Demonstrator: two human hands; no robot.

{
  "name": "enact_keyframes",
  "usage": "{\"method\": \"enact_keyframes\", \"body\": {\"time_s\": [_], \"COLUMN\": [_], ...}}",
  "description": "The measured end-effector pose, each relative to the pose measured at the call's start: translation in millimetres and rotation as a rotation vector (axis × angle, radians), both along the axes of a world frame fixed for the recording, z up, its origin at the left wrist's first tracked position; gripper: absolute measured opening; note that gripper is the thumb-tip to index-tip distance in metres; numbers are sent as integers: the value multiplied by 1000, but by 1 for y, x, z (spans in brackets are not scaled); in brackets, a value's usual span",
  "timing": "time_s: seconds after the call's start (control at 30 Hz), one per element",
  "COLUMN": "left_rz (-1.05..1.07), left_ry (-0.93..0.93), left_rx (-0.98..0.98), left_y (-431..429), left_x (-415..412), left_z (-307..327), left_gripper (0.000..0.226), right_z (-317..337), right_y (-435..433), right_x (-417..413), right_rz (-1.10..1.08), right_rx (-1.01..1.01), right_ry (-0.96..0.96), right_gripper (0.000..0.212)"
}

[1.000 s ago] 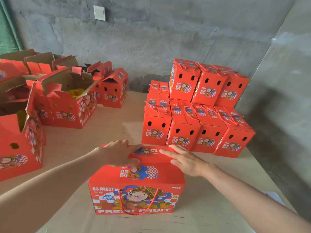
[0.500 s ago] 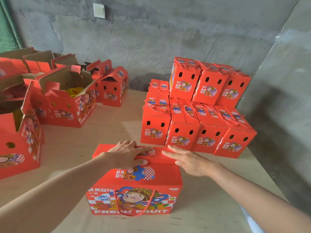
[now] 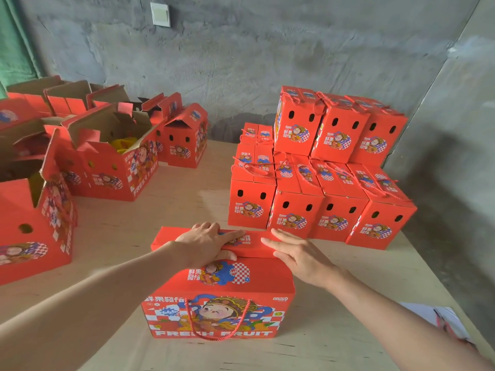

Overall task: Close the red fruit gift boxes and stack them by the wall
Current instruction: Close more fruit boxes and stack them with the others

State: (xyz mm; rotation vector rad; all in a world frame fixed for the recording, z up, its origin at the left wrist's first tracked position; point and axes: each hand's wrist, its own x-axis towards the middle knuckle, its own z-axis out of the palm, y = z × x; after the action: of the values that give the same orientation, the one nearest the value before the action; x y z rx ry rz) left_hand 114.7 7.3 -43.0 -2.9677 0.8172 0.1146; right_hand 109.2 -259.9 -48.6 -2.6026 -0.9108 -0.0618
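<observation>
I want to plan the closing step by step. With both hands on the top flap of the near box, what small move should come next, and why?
Probably press the top flap down flat. The left hand and right hand lie on it with straight fingers, but its near edge sits raised above the box, so closing looks unfinished.

Bare table (image 3: 187, 204) runs between the open boxes (image 3: 117, 180) and the stacked boxes (image 3: 294, 210). The stacked boxes stand just behind the near box (image 3: 241, 285).
</observation>
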Motion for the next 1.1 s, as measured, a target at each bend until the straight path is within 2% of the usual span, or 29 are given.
{"method": "enact_keyframes", "body": {"time_s": [0.1,0.2,0.53,0.67,0.8,1.1], "left_rz": [-39,-110,-43,-59,-14,93], "left_ry": [59,144,83,131,218,127], "left_rx": [4,12,16,11,-62,-64], "left_y": [6,28,50,51,76,77], "left_x": [3,7,1,4,4,-6], "left_z": [6,14,6,11,12,5], "left_gripper": [88,79,78,81,69,74], "right_z": [-4,-4,-4,-8,-11,2], "right_y": [2,3,4,5,3,11], "right_x": [-4,-6,-9,-11,-7,-15], "right_rz": [-13,-25,6,-20,-27,-143], "right_rx": [44,70,103,138,140,107], "right_ry": [-58,-69,-104,-114,-102,-29], "right_gripper": [43,44,47,47,47,42]}}
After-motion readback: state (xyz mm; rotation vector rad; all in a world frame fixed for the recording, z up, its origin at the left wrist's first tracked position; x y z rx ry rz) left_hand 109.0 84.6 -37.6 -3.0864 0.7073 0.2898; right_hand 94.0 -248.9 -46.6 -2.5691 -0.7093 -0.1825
